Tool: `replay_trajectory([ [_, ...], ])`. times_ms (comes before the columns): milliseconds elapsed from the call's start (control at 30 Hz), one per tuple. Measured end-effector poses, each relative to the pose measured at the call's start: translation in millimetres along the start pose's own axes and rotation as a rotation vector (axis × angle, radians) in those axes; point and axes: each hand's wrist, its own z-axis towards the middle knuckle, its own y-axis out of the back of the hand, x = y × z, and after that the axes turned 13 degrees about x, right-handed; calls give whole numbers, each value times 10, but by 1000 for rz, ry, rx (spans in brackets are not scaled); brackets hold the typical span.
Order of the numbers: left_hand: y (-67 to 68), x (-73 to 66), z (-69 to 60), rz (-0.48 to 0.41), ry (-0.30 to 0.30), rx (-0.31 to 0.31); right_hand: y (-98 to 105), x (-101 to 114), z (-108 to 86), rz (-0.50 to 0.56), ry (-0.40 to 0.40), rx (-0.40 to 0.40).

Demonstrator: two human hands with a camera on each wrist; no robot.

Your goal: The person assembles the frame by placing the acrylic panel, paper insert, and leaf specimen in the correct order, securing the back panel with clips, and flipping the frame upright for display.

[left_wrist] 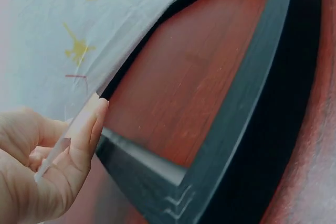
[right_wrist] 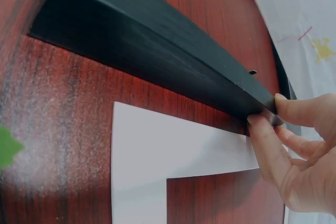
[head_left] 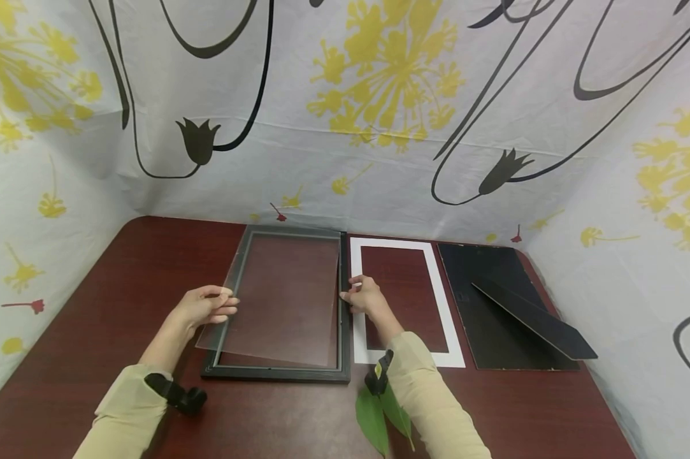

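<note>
A dark picture frame (head_left: 276, 375) lies on the reddish-brown table. Over it is a clear pane (head_left: 287, 306), tilted, its left edge raised and overhanging the frame's left side. My left hand (head_left: 209, 306) pinches the pane's left edge between thumb and fingers; in the left wrist view the pane (left_wrist: 79, 121) stands apart from the frame (left_wrist: 231, 124) there. At the frame's right side my right hand (head_left: 366, 297) grips the rail, thumb on top and fingers against the outer face, as the right wrist view shows on the frame (right_wrist: 157, 51).
A white mat (head_left: 441, 299) with a rectangular opening lies right of the frame. Beyond it is a black backing board (head_left: 494, 344) with its easel leg (head_left: 534, 319) raised. Green leaves (head_left: 372, 421) lie near the right forearm. Patterned cloth (head_left: 287, 83) surrounds the table (head_left: 276, 421).
</note>
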Motion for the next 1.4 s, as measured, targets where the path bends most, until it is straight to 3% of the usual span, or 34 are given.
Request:
replay_trajectory([
  [333,-106,7,14,-61,9,-25,-1,0,-13,-5,2,6],
  [1400,-219,-8,-16,-52,0,-72,-6,-6,-7,-24,5,4],
])
